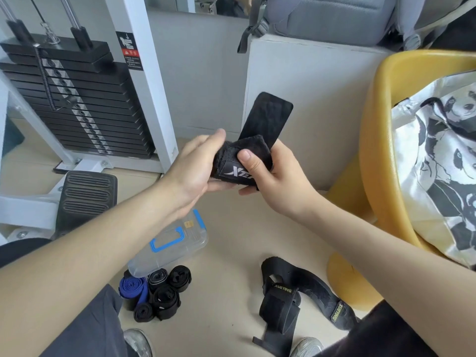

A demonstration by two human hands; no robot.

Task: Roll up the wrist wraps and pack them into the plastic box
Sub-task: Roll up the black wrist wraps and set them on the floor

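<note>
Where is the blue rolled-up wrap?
In the head view, the blue wrap lies on the floor at lower left, touching the pile of black rolls, just on the near side of the clear plastic box.

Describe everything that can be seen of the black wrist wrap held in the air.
The wrist wrap is black, of fuzzy fabric, partly rolled into a bundle. A flat end stands up, tilted right. A label with white letters XTE shows on its front. The left grip holds its left side; the right grip's thumb presses beside the label.
</note>
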